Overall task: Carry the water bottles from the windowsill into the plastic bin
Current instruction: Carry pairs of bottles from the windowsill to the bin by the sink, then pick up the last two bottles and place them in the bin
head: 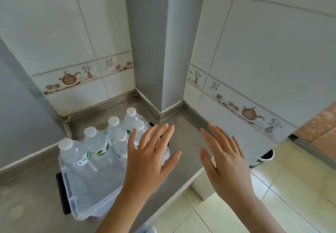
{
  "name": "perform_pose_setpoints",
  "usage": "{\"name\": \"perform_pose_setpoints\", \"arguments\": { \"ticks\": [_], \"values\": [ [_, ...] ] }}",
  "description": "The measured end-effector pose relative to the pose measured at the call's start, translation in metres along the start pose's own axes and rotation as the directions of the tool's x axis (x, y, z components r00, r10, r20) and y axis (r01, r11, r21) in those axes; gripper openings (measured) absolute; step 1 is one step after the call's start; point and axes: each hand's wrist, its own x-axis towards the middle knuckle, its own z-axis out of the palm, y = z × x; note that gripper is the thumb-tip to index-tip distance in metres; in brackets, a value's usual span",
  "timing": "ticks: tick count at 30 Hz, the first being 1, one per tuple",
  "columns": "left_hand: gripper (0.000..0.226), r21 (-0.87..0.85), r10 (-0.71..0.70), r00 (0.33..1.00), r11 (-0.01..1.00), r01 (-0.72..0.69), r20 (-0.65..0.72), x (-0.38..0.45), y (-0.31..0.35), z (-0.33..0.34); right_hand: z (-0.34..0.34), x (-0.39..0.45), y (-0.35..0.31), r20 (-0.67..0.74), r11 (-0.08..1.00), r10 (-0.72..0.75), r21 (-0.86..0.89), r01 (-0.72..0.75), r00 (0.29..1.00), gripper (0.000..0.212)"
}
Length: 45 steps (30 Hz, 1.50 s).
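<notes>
Two hands hang flat with fingers spread, holding nothing: left hand (pixel 145 160) above the plastic bin (pixel 76 202), right hand (pixel 225 162) beside it. Six water bottles (pixel 96 147) stand upright inside the bin on the grey counter (pixel 181 127), before the tiled wall (pixel 72 42).

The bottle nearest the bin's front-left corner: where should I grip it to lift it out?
Grip the front-left bottle at its neck, just under the white cap, coming straight down. It stands upright, packed against its neighbour in the bin, leaving little room around its body.
</notes>
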Motion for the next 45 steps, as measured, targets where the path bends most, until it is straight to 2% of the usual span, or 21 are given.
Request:
{"name": "perform_pose_setpoints", "arguments": {
  "ticks": [4,9,14,21,27,31,36,42,45],
  "values": [
    [0.058,-0.071,0.141,0.986,0.988,-0.135,0.093,-0.010,0.081,0.023,-0.039,-0.062,0.058,-0.070,0.987,0.155,-0.032,-0.157,0.985,0.048],
    [0.064,-0.181,0.309,0.932,0.944,-0.277,0.187,-0.029,0.182,0.048,-0.085,-0.148,0.122,-0.161,0.926,0.352,-0.082,-0.368,0.922,0.051],
    [0.064,-0.290,0.473,0.848,0.869,-0.402,0.241,-0.046,0.284,0.072,-0.128,-0.227,0.167,-0.236,0.816,0.522,-0.140,-0.561,0.819,0.051],
    [0.059,-0.450,0.667,0.723,0.709,-0.543,0.179,-0.052,0.392,0.102,-0.173,-0.302,0.214,-0.367,0.641,0.681,-0.119,-0.758,0.634,0.051],
    [0.060,-0.502,0.780,0.607,0.591,-0.632,0.153,-0.031,0.458,0.152,-0.184,-0.316,0.265,-0.437,0.519,0.748,-0.084,-0.851,0.499,0.049],
    [0.060,-0.531,0.812,0.567,0.545,-0.649,0.141,0.000,0.505,0.194,-0.191,-0.308,0.316,-0.444,0.445,0.783,-0.089,-0.891,0.435,0.050],
    [0.061,-0.569,0.846,0.528,0.472,-0.673,0.076,0.047,0.564,0.238,-0.203,-0.291,0.374,-0.442,0.392,0.800,-0.127,-0.911,0.406,0.051],
    [0.061,-0.606,0.905,0.426,0.340,-0.719,0.002,0.083,0.637,0.279,-0.225,-0.286,0.438,-0.511,0.276,0.816,-0.067,-0.959,0.270,0.053],
    [0.060,-0.637,0.912,0.410,0.305,-0.708,-0.018,0.088,0.671,0.298,-0.235,-0.294,0.468,-0.529,0.225,0.820,-0.049,-0.973,0.217,0.054]
  ]
}}
